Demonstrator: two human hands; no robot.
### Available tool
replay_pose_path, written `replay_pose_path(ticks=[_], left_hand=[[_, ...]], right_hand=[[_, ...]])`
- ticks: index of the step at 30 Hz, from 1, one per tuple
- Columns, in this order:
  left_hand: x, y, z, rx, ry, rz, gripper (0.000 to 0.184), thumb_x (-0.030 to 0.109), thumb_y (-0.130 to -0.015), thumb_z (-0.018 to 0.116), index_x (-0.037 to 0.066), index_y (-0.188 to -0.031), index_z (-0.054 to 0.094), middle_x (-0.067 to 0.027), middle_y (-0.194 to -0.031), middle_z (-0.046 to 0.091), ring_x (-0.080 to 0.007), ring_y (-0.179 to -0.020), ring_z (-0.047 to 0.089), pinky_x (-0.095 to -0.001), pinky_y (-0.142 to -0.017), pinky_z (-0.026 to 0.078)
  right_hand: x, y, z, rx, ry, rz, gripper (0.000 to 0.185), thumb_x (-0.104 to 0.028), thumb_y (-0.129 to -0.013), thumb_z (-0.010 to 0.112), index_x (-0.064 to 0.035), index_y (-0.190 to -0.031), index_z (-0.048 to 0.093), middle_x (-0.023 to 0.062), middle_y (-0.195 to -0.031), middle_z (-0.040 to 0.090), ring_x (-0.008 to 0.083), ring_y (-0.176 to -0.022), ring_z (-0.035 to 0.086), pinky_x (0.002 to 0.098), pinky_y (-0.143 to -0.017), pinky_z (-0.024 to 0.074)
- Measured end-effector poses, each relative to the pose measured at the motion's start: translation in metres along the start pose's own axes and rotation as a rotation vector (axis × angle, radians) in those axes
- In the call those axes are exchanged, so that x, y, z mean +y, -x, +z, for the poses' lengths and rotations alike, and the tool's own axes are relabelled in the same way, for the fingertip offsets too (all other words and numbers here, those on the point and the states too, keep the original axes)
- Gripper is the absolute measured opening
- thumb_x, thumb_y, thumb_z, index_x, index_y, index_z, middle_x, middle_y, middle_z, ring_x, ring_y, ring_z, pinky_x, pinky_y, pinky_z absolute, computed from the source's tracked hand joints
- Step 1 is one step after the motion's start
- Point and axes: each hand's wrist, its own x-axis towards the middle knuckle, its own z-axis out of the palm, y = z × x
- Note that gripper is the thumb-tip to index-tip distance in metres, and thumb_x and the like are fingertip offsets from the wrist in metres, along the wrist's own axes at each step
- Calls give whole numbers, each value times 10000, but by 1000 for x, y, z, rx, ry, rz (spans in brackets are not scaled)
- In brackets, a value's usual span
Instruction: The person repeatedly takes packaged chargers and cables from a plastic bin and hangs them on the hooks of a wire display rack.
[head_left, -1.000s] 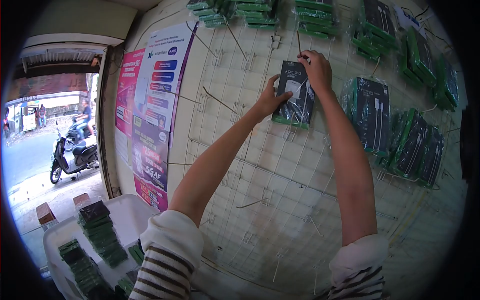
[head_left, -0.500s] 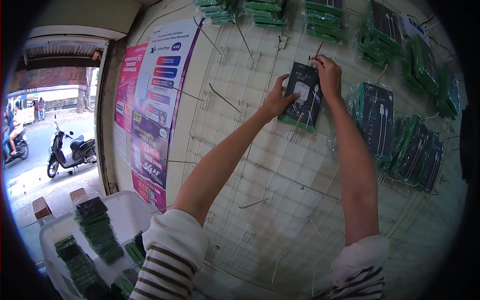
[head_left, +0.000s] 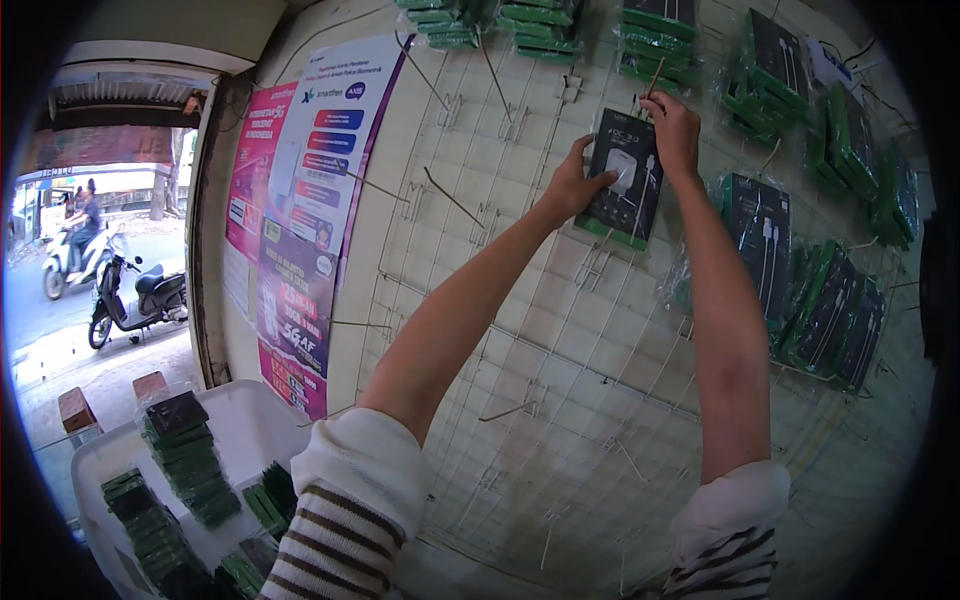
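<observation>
A black and green charger box (head_left: 622, 180) in clear wrap is upright against the wire grid (head_left: 520, 350) on the wall. My left hand (head_left: 578, 182) grips its left side, with the thumb across the front. At the box's top right corner, the fingers of my right hand (head_left: 668, 125) pinch together beside a metal hook (head_left: 655, 75) that sticks out from the grid. The top edge of the wrap seems to be between those fingers. To the right, wrapped cable boxes (head_left: 757, 235) hang on another hook.
More green packs (head_left: 658, 35) hang along the top and right. Bare hooks (head_left: 455, 197) jut out at left and below. A white tray (head_left: 235, 405) with stacked packs (head_left: 190, 460) is at lower left. Posters (head_left: 330, 150) cover the wall beside a doorway; a scooter (head_left: 140, 300) stands outside.
The view has shifted, and the box and both hands appear farther right. Both hands keep their hold at the same places. Outside, riders on the road have changed position.
</observation>
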Motion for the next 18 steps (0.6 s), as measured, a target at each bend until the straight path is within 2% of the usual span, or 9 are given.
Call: replay_pose_path(ticks=[3, 5, 13, 16, 18], left_hand=[[-3, -9, 0, 13, 14, -3, 704, 220, -716, 681, 71, -1269, 271, -229, -1081, 517, -305, -983, 529, -346, -835, 413], [-3, -11, 2, -6, -93, -16, 691, 219, -761, 650, 99, -1306, 244, -175, -1101, 484, -213, -928, 535, -299, -759, 460], [-7, -16, -4, -15, -113, -12, 715, 241, -756, 656, 104, -1320, 238, -171, -1088, 491, -214, -938, 533, -303, -771, 456], [-8, -11, -4, -33, -71, -60, 705, 241, -763, 650, 103, -1321, 241, -170, -1089, 483, -215, -953, 527, -309, -777, 455], [-12, -8, -7, -79, 77, -100, 700, 251, -768, 643, 108, -1323, 241, -174, -1095, 469, -218, -960, 524, -314, -784, 453]], right_hand=[[2, -3, 5, -12, 16, 7, 103, -104, -757, 590, -26, -819, 616, 150, -740, 609, 272, -681, 606, 327, -596, 454], [2, -5, 7, -7, 20, 11, 97, -107, -752, 590, -27, -799, 614, 152, -744, 607, 286, -700, 606, 338, -606, 459], [2, -6, 10, -37, 40, -32, 84, -89, -745, 586, -24, -794, 606, 142, -763, 612, 281, -723, 603, 346, -634, 463], [3, -2, 9, -71, 79, -69, 81, -73, -748, 577, -21, -806, 600, 142, -761, 606, 284, -732, 595, 348, -643, 459], [5, 1, 8, -82, 107, -89, 82, -65, -750, 572, -18, -813, 596, 142, -758, 603, 286, -736, 590, 350, -647, 456]])
